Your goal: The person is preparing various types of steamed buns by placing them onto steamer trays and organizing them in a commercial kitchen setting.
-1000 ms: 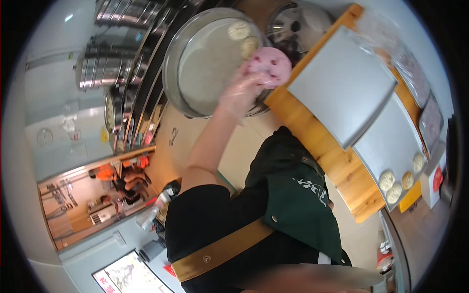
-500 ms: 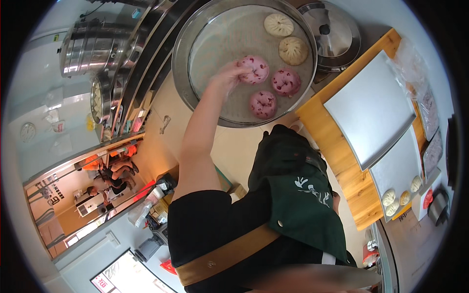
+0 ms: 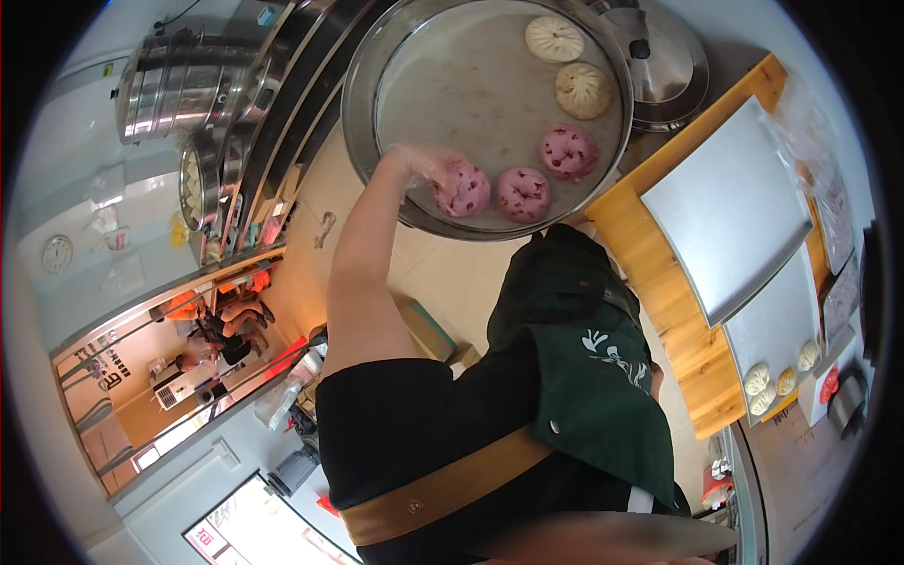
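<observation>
Setting a dimpled pink bun [image 3: 464,186] down in the wide round steamer [image 3: 452,94] looked to me like the step in hand. That bun was at the lower left of the steamer's floor, in the upper middle of the frame, and the worker's left hand [image 3: 422,168] lay over its left edge. The fingers were smeared by blur, so I could not fairly say whether the grip was closed on the bun or loose against it. The right hand was out of sight.

Just to the right lay two more pink buns [image 3: 524,194], flecked with red, one close beside the other. Above them, toward the steamer's upper right, two pale pleated buns [image 3: 583,91] carried on the same curve along the wall. A metal lid [image 3: 664,71] with a black knob showed beyond the rim, at the upper right of the frame.

At the right stood the wooden bench [image 3: 678,363], bearing an upper tray [image 3: 730,207] and a lower tray [image 3: 777,315]. Four small buns [image 3: 756,379], one browner than the rest, sat at the near end of the lower one.

To my eye, the next move called for the fingers to part fully and lift straight up, so that the soft dough kept its round shape and was not pushed against its neighbour.
</observation>
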The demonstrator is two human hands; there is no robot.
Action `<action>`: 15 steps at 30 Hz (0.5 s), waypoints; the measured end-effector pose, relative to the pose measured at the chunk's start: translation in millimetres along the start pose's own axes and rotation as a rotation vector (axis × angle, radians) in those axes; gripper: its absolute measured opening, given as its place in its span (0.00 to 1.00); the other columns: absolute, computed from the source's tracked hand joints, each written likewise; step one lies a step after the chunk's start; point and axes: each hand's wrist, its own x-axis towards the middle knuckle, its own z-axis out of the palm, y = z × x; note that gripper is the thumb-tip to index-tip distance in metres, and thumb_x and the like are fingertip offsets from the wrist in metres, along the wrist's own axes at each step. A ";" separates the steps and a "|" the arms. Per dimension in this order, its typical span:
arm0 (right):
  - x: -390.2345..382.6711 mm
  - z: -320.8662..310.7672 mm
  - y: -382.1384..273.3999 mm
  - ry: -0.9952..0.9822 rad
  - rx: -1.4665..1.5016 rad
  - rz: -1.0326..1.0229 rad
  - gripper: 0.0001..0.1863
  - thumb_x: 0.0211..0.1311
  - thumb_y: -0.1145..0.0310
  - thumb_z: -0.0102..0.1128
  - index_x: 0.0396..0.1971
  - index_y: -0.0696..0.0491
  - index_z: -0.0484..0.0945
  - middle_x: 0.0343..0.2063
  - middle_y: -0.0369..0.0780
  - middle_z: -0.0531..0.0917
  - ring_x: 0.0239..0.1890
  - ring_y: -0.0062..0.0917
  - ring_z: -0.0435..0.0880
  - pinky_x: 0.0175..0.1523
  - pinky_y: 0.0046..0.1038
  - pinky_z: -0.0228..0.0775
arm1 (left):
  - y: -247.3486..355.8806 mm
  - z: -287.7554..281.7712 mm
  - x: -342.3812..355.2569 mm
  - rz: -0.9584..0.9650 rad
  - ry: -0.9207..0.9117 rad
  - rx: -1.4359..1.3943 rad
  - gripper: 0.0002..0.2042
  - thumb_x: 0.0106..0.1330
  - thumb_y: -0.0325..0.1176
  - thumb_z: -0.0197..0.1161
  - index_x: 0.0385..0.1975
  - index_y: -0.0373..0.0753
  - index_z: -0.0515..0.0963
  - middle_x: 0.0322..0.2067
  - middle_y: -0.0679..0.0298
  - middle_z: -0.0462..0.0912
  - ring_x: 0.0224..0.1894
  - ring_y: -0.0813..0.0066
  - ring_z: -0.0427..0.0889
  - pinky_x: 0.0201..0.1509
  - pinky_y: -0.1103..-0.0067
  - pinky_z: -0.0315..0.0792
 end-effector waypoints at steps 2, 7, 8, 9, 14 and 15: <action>6.1 -0.5 2.4 -0.002 -0.019 -0.014 0.20 0.46 0.68 0.54 0.38 0.65 0.70 0.29 0.49 0.77 0.30 0.29 0.76 0.34 0.23 0.68 | 5.5 10.3 1.3 -0.070 -0.037 0.101 0.26 0.33 0.22 0.62 0.40 0.30 0.66 0.35 0.59 0.71 0.36 0.72 0.72 0.37 0.79 0.69; 9.8 5.8 1.3 -0.010 -0.042 -0.034 0.20 0.46 0.68 0.53 0.38 0.65 0.70 0.28 0.49 0.77 0.30 0.29 0.76 0.34 0.23 0.68 | -14.8 17.0 13.5 -0.108 -0.047 0.060 0.27 0.36 0.26 0.63 0.42 0.32 0.66 0.35 0.60 0.71 0.38 0.70 0.71 0.37 0.76 0.69; 3.0 8.3 -14.4 0.006 -0.094 -0.038 0.19 0.46 0.69 0.52 0.39 0.65 0.70 0.29 0.49 0.77 0.30 0.29 0.76 0.34 0.24 0.68 | -18.6 19.1 12.3 -0.118 -0.043 0.060 0.27 0.36 0.26 0.63 0.42 0.32 0.66 0.35 0.60 0.71 0.38 0.70 0.71 0.37 0.76 0.69; -6.0 10.2 -33.2 0.025 -0.144 -0.043 0.19 0.46 0.69 0.52 0.39 0.65 0.70 0.29 0.49 0.77 0.30 0.29 0.76 0.34 0.24 0.68 | -19.8 21.1 10.1 -0.081 0.002 0.131 0.27 0.36 0.27 0.63 0.42 0.33 0.65 0.37 0.59 0.71 0.38 0.70 0.71 0.38 0.75 0.69; -31.4 6.1 -38.4 0.121 -0.095 0.069 0.20 0.46 0.68 0.52 0.39 0.64 0.70 0.31 0.50 0.76 0.32 0.30 0.76 0.36 0.25 0.67 | -9.9 18.4 6.8 -0.072 0.267 0.571 0.28 0.39 0.35 0.64 0.45 0.39 0.66 0.43 0.57 0.71 0.42 0.64 0.71 0.44 0.72 0.66; -40.2 0.5 -31.2 0.161 -0.077 0.075 0.20 0.46 0.67 0.52 0.39 0.65 0.70 0.32 0.50 0.76 0.33 0.31 0.76 0.38 0.26 0.67 | 5.0 18.9 0.9 -0.143 0.407 0.772 0.28 0.40 0.38 0.64 0.45 0.40 0.67 0.44 0.56 0.70 0.43 0.62 0.71 0.46 0.71 0.65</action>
